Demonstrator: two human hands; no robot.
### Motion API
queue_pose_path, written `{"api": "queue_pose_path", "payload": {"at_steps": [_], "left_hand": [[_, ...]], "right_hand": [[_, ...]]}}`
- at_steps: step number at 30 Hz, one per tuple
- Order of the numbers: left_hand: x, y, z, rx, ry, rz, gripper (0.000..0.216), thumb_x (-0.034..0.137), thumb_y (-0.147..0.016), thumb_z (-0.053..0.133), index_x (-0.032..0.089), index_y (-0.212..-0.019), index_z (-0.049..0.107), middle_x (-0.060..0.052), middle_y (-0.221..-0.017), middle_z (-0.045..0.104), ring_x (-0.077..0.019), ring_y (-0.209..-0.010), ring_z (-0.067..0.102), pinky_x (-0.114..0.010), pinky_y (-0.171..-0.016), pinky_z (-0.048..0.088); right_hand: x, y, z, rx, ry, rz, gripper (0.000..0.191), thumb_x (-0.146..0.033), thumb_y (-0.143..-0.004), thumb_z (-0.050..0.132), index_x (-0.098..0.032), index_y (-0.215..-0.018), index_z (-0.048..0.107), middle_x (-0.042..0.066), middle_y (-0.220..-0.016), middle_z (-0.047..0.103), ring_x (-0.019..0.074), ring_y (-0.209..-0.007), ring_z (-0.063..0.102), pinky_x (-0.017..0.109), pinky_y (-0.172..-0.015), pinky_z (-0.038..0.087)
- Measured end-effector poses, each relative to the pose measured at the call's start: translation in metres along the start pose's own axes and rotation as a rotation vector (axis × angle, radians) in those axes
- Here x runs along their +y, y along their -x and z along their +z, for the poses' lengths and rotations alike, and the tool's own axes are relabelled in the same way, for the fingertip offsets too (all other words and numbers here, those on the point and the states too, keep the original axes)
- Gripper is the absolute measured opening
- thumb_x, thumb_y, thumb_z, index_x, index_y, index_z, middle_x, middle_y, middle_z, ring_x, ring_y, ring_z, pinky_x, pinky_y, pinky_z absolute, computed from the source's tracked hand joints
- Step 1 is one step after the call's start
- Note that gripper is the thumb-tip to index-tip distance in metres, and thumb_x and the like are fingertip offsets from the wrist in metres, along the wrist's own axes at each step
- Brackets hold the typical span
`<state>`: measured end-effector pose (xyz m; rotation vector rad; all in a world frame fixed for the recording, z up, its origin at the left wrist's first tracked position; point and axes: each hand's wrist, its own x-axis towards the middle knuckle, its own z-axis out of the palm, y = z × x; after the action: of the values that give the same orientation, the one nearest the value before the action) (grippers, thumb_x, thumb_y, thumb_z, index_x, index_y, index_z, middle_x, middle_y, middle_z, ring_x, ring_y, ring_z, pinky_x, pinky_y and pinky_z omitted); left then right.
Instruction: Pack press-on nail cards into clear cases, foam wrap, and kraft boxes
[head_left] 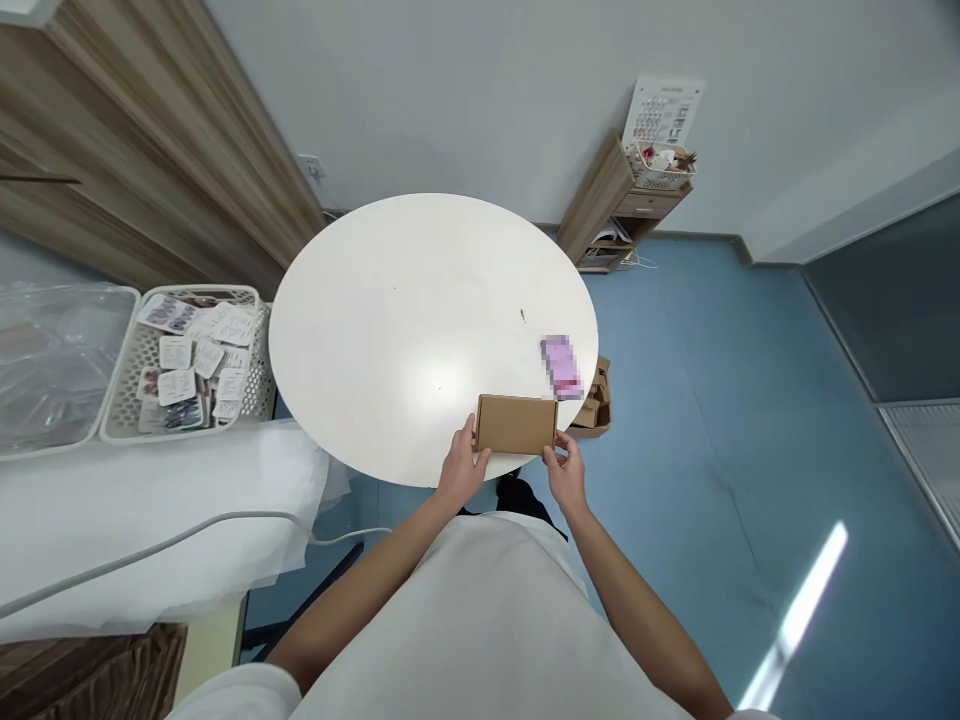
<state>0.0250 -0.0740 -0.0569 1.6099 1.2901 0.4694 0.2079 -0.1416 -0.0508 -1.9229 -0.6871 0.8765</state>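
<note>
A flat brown cardboard box (517, 425) with its lid closed is at the near edge of the round white table (375, 290). My left hand (461, 463) grips its left end, thumb at the front edge and fingers along the side. At the other end my right hand (565, 468) holds the near right corner between thumb and fingers. Whether the box rests on the tabletop or is slightly raised, I cannot tell. Just beyond its right end lies a purple item (562, 367), blurred by pixelation.
A white basket (112, 410) of printed cards stands left, beside a clear plastic-covered bin (60, 370). An open carton (600, 405) holding cardboard sits on the floor, right of the table. A small wooden cabinet (600, 195) stands by the wall. A cable (225, 517) crosses the white-covered surface.
</note>
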Motion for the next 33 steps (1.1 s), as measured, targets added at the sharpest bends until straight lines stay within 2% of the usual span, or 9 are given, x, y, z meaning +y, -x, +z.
{"api": "queue_pose_path", "payload": {"at_steps": [3,6,11,16,18,21,26,29,33], "left_hand": [[0.027,-0.010,0.012,-0.047,-0.042,0.064,0.058,0.033,-0.082,0.043,0.026,-0.135,0.018,-0.008,-0.107,0.044,-0.0171,-0.086,0.053,-0.033,-0.075,0.045],[0.061,-0.028,0.039,-0.110,-0.081,0.121,0.059,0.035,-0.082,0.043,0.028,-0.134,0.019,-0.008,-0.108,0.042,-0.0174,-0.088,0.053,-0.032,-0.073,0.045],[0.116,-0.070,0.124,-0.257,-0.134,0.172,0.062,0.038,-0.079,0.047,0.027,-0.134,0.021,-0.008,-0.110,0.039,-0.0172,-0.087,0.055,-0.033,-0.078,0.045],[0.161,-0.123,0.218,-0.405,-0.178,0.125,0.072,0.040,-0.075,0.052,0.018,-0.135,0.020,-0.013,-0.108,0.045,-0.0188,-0.080,0.057,-0.035,-0.079,0.044],[0.175,-0.142,0.246,-0.445,-0.178,0.113,0.076,0.042,-0.075,0.053,0.016,-0.136,0.017,-0.015,-0.112,0.044,-0.0188,-0.079,0.058,-0.034,-0.079,0.044],[0.187,-0.162,0.272,-0.446,-0.179,0.135,0.080,0.044,-0.072,0.055,0.015,-0.136,0.018,-0.017,-0.117,0.044,-0.0233,-0.095,0.055,-0.033,-0.081,0.043],[0.175,-0.157,0.272,-0.427,-0.180,0.105,0.072,0.043,-0.064,0.062,0.014,-0.126,0.038,-0.017,-0.121,0.048,-0.0291,-0.113,0.046,-0.034,-0.086,0.040],[0.157,-0.135,0.247,-0.417,-0.096,-0.011,0.061,0.046,-0.060,0.065,0.018,-0.112,0.052,-0.014,-0.112,0.057,-0.0289,-0.101,0.055,-0.035,-0.077,0.045],[0.134,-0.099,0.196,-0.383,-0.005,-0.230,0.054,0.050,-0.063,0.061,0.020,-0.107,0.055,-0.011,-0.102,0.062,-0.0252,-0.090,0.060,-0.034,-0.071,0.047]], "right_hand": [[0.006,-0.007,-0.023,0.064,-0.081,-0.004,0.042,-0.041,-0.074,0.050,-0.020,-0.110,0.044,0.010,-0.112,0.051,0.0151,-0.074,0.058,0.034,-0.070,0.049],[0.017,-0.021,-0.054,0.166,-0.164,-0.001,0.039,-0.042,-0.075,0.049,-0.021,-0.108,0.043,0.008,-0.109,0.051,0.0143,-0.075,0.058,0.031,-0.069,0.049],[0.051,-0.061,-0.130,0.345,-0.170,0.052,0.042,-0.042,-0.076,0.046,-0.022,-0.113,0.041,0.007,-0.103,0.050,0.0141,-0.077,0.056,0.030,-0.069,0.050],[0.076,-0.112,-0.209,0.436,-0.069,0.070,0.050,-0.043,-0.075,0.046,-0.019,-0.118,0.042,0.010,-0.110,0.045,0.0171,-0.084,0.056,0.034,-0.076,0.048],[0.078,-0.130,-0.232,0.438,-0.052,0.072,0.054,-0.043,-0.075,0.047,-0.018,-0.122,0.040,0.013,-0.116,0.041,0.0191,-0.090,0.056,0.035,-0.080,0.047],[0.080,-0.151,-0.255,0.385,-0.063,0.054,0.060,-0.043,-0.074,0.048,-0.021,-0.128,0.034,0.014,-0.125,0.033,0.0218,-0.103,0.052,0.035,-0.085,0.045],[0.091,-0.157,-0.260,0.264,-0.065,0.041,0.058,-0.040,-0.073,0.050,-0.024,-0.127,0.035,0.012,-0.129,0.031,0.0239,-0.109,0.048,0.038,-0.086,0.045],[0.096,-0.152,-0.251,0.165,-0.046,0.038,0.055,-0.040,-0.073,0.049,-0.023,-0.124,0.039,0.012,-0.126,0.036,0.0213,-0.096,0.055,0.037,-0.079,0.048],[0.084,-0.151,-0.227,-0.019,0.031,-0.034,0.047,-0.036,-0.074,0.047,-0.022,-0.119,0.045,0.011,-0.115,0.047,0.0177,-0.077,0.058,0.038,-0.075,0.048]]}}
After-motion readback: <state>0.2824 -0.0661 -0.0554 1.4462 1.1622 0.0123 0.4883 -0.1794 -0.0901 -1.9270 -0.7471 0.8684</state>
